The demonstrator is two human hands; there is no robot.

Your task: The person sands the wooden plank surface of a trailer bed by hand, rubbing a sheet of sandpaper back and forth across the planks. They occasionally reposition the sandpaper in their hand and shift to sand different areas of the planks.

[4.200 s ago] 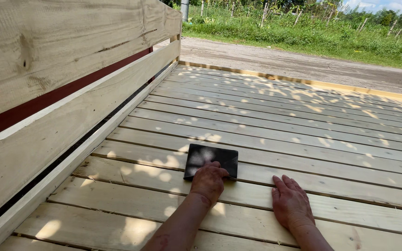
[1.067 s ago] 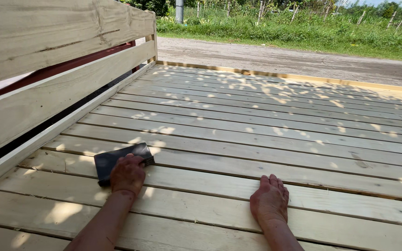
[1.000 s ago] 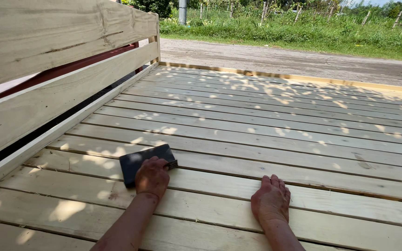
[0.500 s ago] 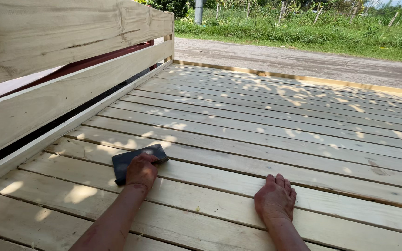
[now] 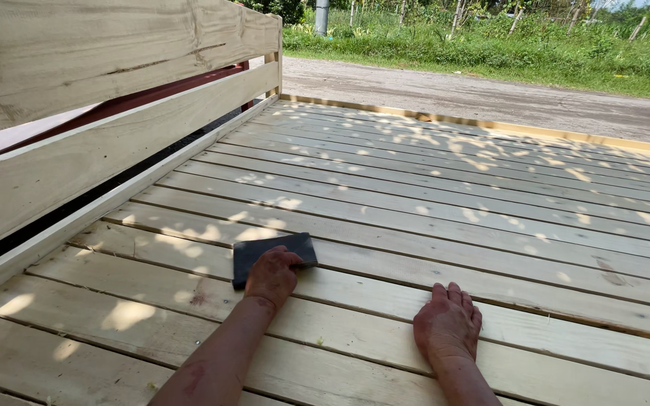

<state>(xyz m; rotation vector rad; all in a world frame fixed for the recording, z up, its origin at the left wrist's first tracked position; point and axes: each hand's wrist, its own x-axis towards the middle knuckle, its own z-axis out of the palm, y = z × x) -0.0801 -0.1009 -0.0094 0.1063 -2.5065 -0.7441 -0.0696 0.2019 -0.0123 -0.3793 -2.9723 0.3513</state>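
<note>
My left hand (image 5: pixel 270 277) presses down on a dark flat rectangular sanding block (image 5: pixel 265 251) that lies on a pale wooden plank deck (image 5: pixel 430 195). The fingers curl over the block's near edge and cover part of it. My right hand (image 5: pixel 447 323) rests flat on a plank to the right, palm down, fingers together, holding nothing. Both forearms reach in from the bottom of the head view.
A low wall of wide pale boards (image 5: pixel 114 113) with a red strip behind runs along the left side. Beyond the deck's far edge (image 5: pixel 490 124) lie a dirt road (image 5: pixel 490 94) and green grass (image 5: pixel 490 45). Dappled shade covers the planks.
My left hand has slid the sanding block back and forth along the planks, left then right again. My right hand stays flat on the deck.
</note>
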